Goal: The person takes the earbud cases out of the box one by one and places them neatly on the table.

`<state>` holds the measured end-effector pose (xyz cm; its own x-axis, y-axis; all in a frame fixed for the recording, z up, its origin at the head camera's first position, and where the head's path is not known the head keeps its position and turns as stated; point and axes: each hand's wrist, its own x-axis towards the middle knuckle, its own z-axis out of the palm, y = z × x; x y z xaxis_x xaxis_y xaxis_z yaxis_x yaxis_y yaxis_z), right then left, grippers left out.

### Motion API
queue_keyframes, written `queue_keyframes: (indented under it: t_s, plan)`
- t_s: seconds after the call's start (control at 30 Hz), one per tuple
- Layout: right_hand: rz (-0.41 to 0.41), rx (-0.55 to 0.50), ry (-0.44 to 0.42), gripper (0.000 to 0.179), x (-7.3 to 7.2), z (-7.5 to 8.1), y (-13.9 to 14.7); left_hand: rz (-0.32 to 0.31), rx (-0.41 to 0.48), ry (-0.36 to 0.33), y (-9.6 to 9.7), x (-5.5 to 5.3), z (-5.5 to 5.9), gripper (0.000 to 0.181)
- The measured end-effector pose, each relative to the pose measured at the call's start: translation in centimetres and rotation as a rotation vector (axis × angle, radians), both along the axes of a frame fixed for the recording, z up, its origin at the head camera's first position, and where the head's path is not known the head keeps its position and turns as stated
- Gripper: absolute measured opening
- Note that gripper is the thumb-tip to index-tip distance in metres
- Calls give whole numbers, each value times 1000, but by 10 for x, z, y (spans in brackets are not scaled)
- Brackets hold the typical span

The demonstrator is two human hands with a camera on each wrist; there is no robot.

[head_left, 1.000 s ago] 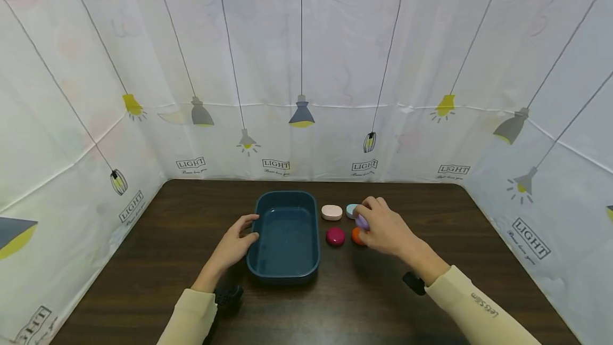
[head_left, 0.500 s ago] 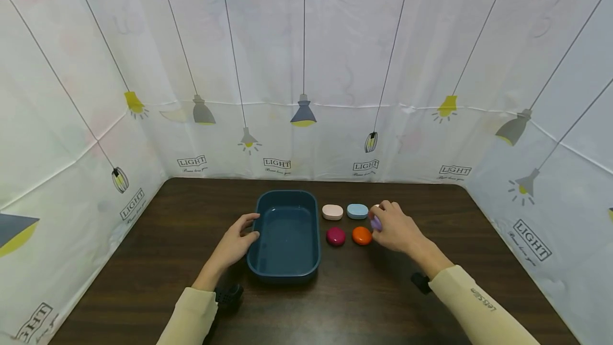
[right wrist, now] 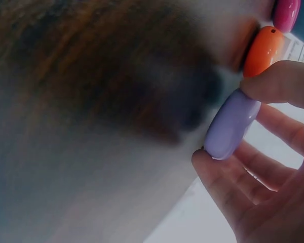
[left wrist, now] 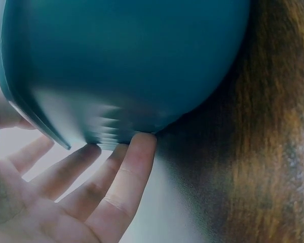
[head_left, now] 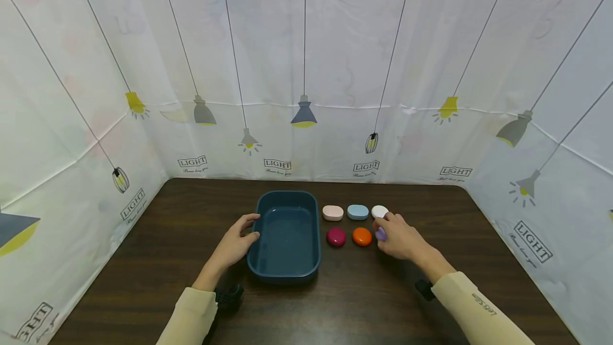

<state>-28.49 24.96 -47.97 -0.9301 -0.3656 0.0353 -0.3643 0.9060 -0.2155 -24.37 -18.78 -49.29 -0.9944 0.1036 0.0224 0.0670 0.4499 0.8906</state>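
Note:
My right hand (head_left: 399,236) pinches a smooth, rounded purple oval piece (right wrist: 230,124) between thumb and fingertips, close over the table and just right of a glossy orange piece (head_left: 361,236). Behind the hand lies a white piece (head_left: 379,211), partly covered by it in the head view. At the other side, my left hand (head_left: 233,241) touches the left wall of a dark teal plastic bin (head_left: 282,275). Its fingertips rest against the bin's outer wall in the left wrist view, with the fingers fairly straight.
Between bin and right hand lie a crimson piece (head_left: 336,237), a pale pink oval (head_left: 332,213) and a light blue oval (head_left: 357,212), forming two rows with the others. The dark wood table (head_left: 191,217) meets a lamp-printed curtain (head_left: 330,41) at the back and sides.
My right hand has moved right and slightly nearer with the purple piece, passing the orange one. The blue, orange and white pieces now show more fully. My left hand stays at the bin.

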Motion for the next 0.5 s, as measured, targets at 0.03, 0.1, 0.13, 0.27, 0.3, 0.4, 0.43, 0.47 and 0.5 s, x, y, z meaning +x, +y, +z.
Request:
queue_keyframes:
  t_s: [0.03,0.1,0.13,0.27,0.3,0.4,0.43,0.47,0.5]
  plan:
    - [1,-1,-3,29,0,-1,0,0,0,0,0,0,0,48]
    - [6,-1,-9,30,1,-3,1,-1,1,-3,0,0,0,48]
    - [6,1,-11,30,1,-3,2,-3,2,-5,0,1,1,48]
    - [12,-3,-17,32,2,-3,3,0,-5,-4,1,1,1,48]
    - [11,-4,-18,32,2,-3,3,2,-5,-5,1,1,2,48]
    - [14,-13,-21,33,4,-2,3,4,-10,0,1,1,2,48]
    - [11,-15,-20,34,5,-1,3,4,-14,2,1,2,2,48]
    - [9,-17,-18,34,5,-1,3,2,-20,10,0,2,2,48]
    - [5,-21,-14,35,6,-1,3,3,-20,7,0,2,2,48]
